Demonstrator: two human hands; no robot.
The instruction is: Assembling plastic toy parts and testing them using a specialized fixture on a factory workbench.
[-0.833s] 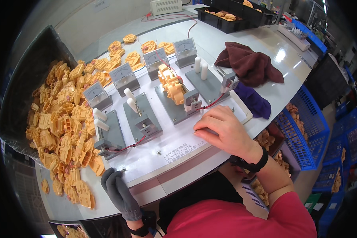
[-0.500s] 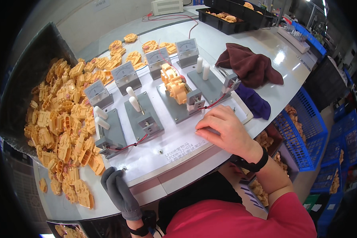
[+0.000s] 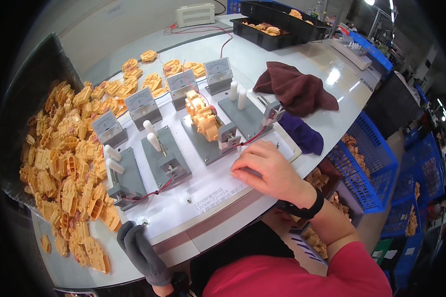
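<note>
Right hand (image 3: 272, 171) bare, palm down, fingers loosely curled, flat on the white test board (image 3: 203, 190), grasping nothing. Just ahead of its fingertips: 1 grey fixture (image 3: 209, 141) holding the yellow plastic part (image 3: 201, 115). Left hand (image 3: 142, 253) in a dark grey glove, fingers extended and empty, at the board's near edge. Heap of yellow parts (image 3: 67, 163) far to its left. 4 gauges (image 3: 181, 89) beyond the fixtures.

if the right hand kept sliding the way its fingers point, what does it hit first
Probably the grey clamp block at the near end of the fixture holding the orange part. The right hand points up-left along the white board; depth is unclear.
</note>
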